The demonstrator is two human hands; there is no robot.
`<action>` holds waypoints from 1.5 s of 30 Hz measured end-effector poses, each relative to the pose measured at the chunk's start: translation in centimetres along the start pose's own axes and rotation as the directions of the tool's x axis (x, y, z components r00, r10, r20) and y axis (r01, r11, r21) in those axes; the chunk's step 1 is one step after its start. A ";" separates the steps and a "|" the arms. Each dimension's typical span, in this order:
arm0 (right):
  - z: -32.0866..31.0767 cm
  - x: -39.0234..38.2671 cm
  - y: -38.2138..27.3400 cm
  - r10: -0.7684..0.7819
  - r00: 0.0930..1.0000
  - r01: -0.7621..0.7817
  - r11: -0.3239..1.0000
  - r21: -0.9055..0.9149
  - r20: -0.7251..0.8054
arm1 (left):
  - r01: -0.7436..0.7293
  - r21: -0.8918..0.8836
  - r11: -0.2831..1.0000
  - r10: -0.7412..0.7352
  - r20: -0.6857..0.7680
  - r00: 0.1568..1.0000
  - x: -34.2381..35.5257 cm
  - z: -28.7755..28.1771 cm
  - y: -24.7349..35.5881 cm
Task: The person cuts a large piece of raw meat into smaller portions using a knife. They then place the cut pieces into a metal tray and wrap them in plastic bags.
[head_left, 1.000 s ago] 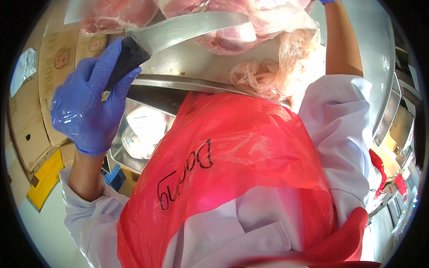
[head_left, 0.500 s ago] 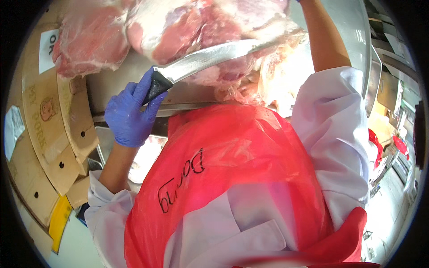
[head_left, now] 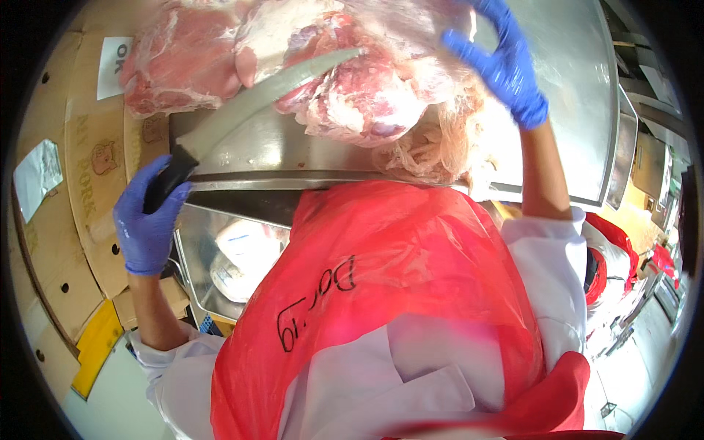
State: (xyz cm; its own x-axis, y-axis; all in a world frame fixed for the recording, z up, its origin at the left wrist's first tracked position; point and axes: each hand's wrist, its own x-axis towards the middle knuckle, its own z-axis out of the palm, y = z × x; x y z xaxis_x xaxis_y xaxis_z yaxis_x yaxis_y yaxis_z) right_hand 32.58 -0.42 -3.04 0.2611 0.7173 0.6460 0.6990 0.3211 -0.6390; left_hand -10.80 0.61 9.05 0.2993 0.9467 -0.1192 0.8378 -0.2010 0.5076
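Steel counter point(head_left: 568, 95) brightly lit. Left grip point(head_left: 147, 227) closed round handle of curved knife point(head_left: 265, 95). Right grip point(head_left: 506, 70), brought into view within last half second, fingers spread beside raw meat point(head_left: 359, 106) on counter; meat seemingly unheld. Blade extended over meat, contact unclear. Pale wrapped bundle point(head_left: 246, 253) contained in metal tray point(head_left: 196, 231); contents of cardboard boxes point(head_left: 95, 220) hidden.
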 end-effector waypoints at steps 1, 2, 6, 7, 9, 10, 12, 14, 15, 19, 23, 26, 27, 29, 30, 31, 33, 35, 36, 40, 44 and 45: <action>-0.3 -1.1 -2.5 -0.066 0.998 0.066 0.997 -0.028 0.015 | 0.024 -0.042 0.999 -0.023 0.011 1.000 0.0 -1.0 0.4; -2.1 -1.6 -3.5 -0.093 0.956 0.084 0.996 0.042 0.278 | 0.057 -0.074 0.996 -0.055 0.021 0.998 -0.2 -2.0 1.0; -0.9 -3.4 -1.2 -0.351 0.912 0.397 0.884 -0.248 0.212 | -0.122 0.105 0.987 0.114 0.078 0.990 0.8 -4.0 4.2; -0.7 -3.9 -0.5 -0.377 0.912 0.410 0.862 -0.298 0.164 | -0.175 0.108 0.979 0.165 0.098 0.981 1.3 -4.0 5.0; -0.9 -4.3 0.2 -0.295 0.914 0.366 0.896 -0.253 0.277 | -0.271 0.234 0.934 0.245 0.134 0.960 2.2 -4.5 6.6; -1.1 -4.7 0.4 -0.249 0.906 0.338 0.912 -0.231 0.341 | -0.315 0.288 0.905 0.278 0.161 0.947 2.6 -4.5 7.4; -1.1 -4.2 0.6 -0.215 0.914 0.290 0.940 -0.182 0.345 | -0.354 0.388 0.851 0.315 0.161 0.935 3.5 -4.7 8.8; -0.8 -3.9 0.9 -0.176 0.925 0.220 0.971 -0.097 0.338 | -0.383 0.457 0.803 0.343 0.170 0.924 4.5 -5.1 10.4; -0.4 -3.8 1.0 -0.227 0.944 0.240 0.970 -0.027 0.240 | -0.395 0.473 0.787 0.356 0.174 0.918 5.0 -5.3 11.2; 0.2 -4.0 3.2 -0.059 0.951 0.073 0.997 -0.032 0.302 | -0.427 0.563 0.708 0.331 0.270 0.904 7.3 -6.8 14.2; 2.1 -4.4 3.1 -0.089 0.979 0.091 0.996 -0.005 0.185 | -0.423 0.523 0.740 0.283 0.328 0.901 9.1 -7.9 15.1; 3.5 -4.5 2.7 -0.008 0.994 -0.001 0.997 0.083 0.106 | -0.415 0.562 0.716 0.222 0.380 0.898 9.7 -9.7 16.5; 3.6 -4.5 2.8 0.027 0.994 -0.036 0.995 0.088 0.106 | -0.415 0.576 0.705 0.200 0.400 0.895 9.9 -10.1 17.2; 3.5 -4.4 2.6 0.066 0.995 -0.074 0.991 0.113 0.077 | -0.531 0.735 0.422 0.314 0.430 0.846 9.9 -10.7 18.6; 3.3 -4.3 2.4 0.071 0.997 -0.076 0.989 0.129 0.044 | -0.559 0.787 0.259 0.362 0.457 0.812 9.9 -10.8 19.2; 3.5 -4.1 2.2 0.076 0.997 -0.076 0.987 0.140 0.004 | -0.481 0.809 0.339 0.317 0.383 0.868 10.3 -10.9 19.2; 3.2 -4.2 2.0 0.120 0.992 -0.124 0.987 0.100 0.046 | -0.414 0.817 0.401 0.274 0.324 0.905 10.8 -10.8 19.9; 3.6 -4.7 2.4 0.080 0.997 -0.082 0.990 0.115 0.020 | -0.372 0.830 0.415 0.208 0.312 0.927 8.8 -9.2 22.7; 3.7 -4.5 2.3 0.107 0.994 -0.105 0.989 0.107 -0.018 | -0.406 0.816 0.411 0.231 0.338 0.913 9.9 -8.7 23.3; 3.4 -4.6 1.1 0.121 0.991 -0.105 0.969 0.224 -0.058 | -0.372 0.813 0.449 0.160 0.336 0.928 9.0 -5.6 26.6; 4.0 -4.6 2.0 0.132 0.986 -0.115 0.979 0.166 -0.097 | -0.355 0.772 0.527 0.123 0.344 0.931 12.3 -4.2 27.8; 4.0 -5.3 2.0 0.141 0.988 -0.124 0.969 0.213 -0.069 | -0.255 0.770 0.584 0.033 0.292 0.956 10.5 -3.2 27.7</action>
State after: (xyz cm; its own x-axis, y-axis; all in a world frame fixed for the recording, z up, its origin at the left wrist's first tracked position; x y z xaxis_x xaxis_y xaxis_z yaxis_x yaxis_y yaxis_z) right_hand 29.90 -1.13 -9.39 0.4025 0.7111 0.5765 0.5036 0.3539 -0.7881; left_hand 14.09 5.79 24.56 0.4466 0.8250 -0.3463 0.7649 -0.5529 -0.3305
